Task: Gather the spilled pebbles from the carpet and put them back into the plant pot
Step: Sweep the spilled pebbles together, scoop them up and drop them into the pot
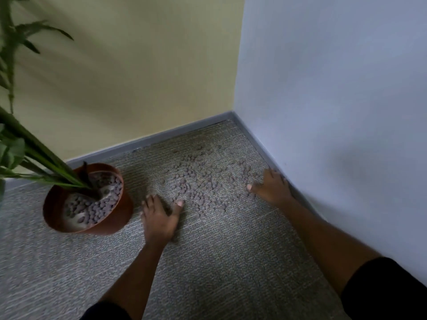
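Observation:
Many small brown-grey pebbles (203,181) lie scattered on the grey carpet (219,250) in the room's corner. A brown plant pot (115,215) stands to their left, tilted slightly, holding a green plant (34,148) and more pebbles on pale soil. My left hand (159,218) rests flat on the carpet at the near left edge of the spill, fingers spread, between the pot and the pebbles. My right hand (270,187) lies palm down at the right edge of the spill, against the skirting. Neither hand holds anything that I can see.
A yellow wall (138,77) closes the back and a pale blue wall (335,100) the right, meeting in a corner with grey skirting (161,137). Long leaves overhang the pot from the left. Open carpet stretches toward me.

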`<state>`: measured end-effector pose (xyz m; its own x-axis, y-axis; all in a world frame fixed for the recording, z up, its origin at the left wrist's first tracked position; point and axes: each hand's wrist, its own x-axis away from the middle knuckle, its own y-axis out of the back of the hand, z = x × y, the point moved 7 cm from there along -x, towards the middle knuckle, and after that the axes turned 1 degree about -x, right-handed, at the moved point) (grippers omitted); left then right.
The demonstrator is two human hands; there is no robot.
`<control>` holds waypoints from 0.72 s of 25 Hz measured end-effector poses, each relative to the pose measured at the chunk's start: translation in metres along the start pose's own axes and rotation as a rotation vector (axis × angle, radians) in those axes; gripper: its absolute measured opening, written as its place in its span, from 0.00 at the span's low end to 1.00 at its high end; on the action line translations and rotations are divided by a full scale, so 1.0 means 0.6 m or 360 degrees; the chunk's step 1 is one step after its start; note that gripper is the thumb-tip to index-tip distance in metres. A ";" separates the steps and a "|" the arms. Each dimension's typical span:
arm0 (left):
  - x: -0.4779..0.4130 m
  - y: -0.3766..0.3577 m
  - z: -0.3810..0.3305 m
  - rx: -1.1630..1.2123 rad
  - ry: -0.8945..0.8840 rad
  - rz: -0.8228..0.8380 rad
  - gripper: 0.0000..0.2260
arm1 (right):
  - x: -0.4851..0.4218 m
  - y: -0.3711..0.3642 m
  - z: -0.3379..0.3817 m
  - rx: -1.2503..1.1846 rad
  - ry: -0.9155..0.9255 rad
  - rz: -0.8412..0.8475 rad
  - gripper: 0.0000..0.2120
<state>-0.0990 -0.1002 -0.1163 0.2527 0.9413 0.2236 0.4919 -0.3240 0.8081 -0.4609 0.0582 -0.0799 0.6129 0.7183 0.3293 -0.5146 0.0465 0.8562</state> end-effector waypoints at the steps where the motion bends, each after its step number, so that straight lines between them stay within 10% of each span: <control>1: 0.005 -0.012 0.000 -0.0076 -0.0023 -0.0023 0.48 | 0.000 -0.013 -0.008 0.0079 0.0004 0.0040 0.49; 10: 0.028 -0.064 -0.073 -0.0064 -0.0444 -0.0117 0.45 | 0.039 -0.082 -0.013 -0.0034 0.0307 -0.0389 0.48; 13: -0.009 -0.022 -0.056 0.0080 -0.0169 -0.0381 0.45 | -0.006 -0.076 -0.038 -0.0033 0.0057 -0.0151 0.57; 18: -0.090 -0.004 0.010 -0.0290 0.0035 -0.0092 0.52 | -0.021 -0.117 0.008 0.0185 0.0264 -0.0073 0.57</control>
<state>-0.1087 -0.1510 -0.1334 0.2088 0.9605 0.1841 0.3456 -0.2486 0.9048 -0.4293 0.0424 -0.1423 0.5219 0.8223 0.2267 -0.4095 0.0083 0.9123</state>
